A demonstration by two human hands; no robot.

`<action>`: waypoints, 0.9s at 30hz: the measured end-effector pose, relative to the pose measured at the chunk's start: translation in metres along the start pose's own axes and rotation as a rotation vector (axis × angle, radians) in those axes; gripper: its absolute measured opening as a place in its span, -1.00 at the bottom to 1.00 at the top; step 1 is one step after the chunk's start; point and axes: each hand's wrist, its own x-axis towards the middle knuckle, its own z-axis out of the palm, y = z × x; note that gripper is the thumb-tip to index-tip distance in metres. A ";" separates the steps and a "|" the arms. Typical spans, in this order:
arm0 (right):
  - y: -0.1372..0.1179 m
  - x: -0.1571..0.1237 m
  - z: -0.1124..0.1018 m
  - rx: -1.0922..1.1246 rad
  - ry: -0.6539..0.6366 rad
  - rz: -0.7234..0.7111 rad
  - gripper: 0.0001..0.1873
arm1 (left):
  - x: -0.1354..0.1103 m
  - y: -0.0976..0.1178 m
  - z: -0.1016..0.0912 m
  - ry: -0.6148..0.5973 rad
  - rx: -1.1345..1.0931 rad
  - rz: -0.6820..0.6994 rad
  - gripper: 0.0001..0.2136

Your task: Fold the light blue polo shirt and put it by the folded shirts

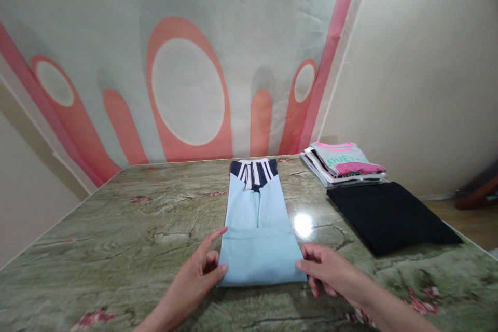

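On the worktop (163,228), your left hand (198,270), fingers spread, and right hand (327,270), grip unclear, touch a pale-blue top (259,259), near end already folded, striped far end not yet.

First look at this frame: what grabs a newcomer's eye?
Probably the light-blue garment, lying folded front and centre between the left hand and the right hand. Next, the large coral shape with its pale oval, on the wall behind the table. Then the black cloth, folded flat at right, near the stack of folded clothes.
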 end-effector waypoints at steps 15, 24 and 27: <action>0.008 0.001 0.004 -0.120 0.142 -0.060 -0.63 | -0.007 0.003 0.008 0.128 0.294 -0.055 -0.69; -0.010 0.032 -0.006 -0.129 0.151 -0.151 -0.64 | 0.027 0.013 -0.004 0.070 0.180 -0.066 -0.59; -0.009 0.038 -0.006 -0.077 0.207 -0.204 -0.68 | 0.030 0.010 -0.003 0.173 0.160 0.016 -0.62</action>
